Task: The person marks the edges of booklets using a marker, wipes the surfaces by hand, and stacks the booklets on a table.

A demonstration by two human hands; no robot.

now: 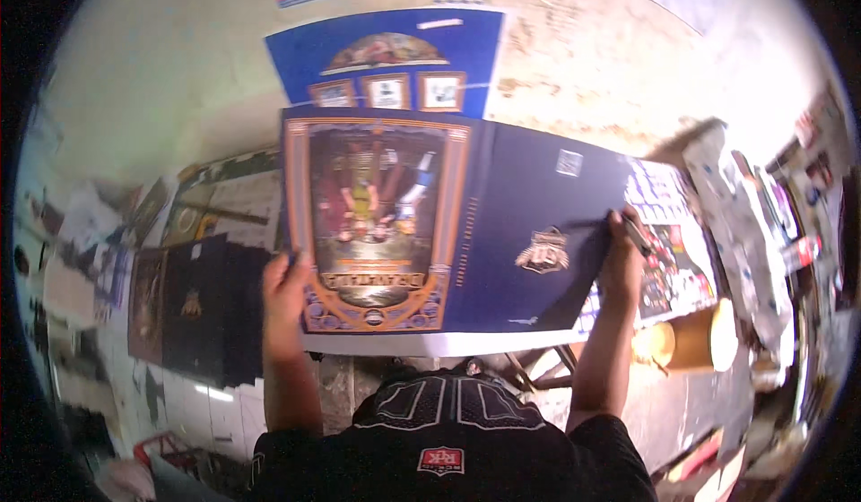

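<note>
Spread out in front of me is a large dark blue printed cover sheet point(538, 197), upside down to my view. Its left panel bears an ornate framed picture of several figures, and the right panel a small gold emblem. My left hand point(287, 291) grips the sheet's left edge near the lower corner, thumb on top. At the right edge, my right hand point(625, 238) is closed on the sheet. A short dark stick-like object point(638, 234) shows at that hand; I cannot make out what it is.
Similar dark blue covers point(202, 309) lie at the left. A blue printed sheet point(386, 58) is behind the cover, against the stained wall. Colourful printed sheets point(677, 260) lie at the right, near a tan roll point(704, 339). Papers and clutter line the far right.
</note>
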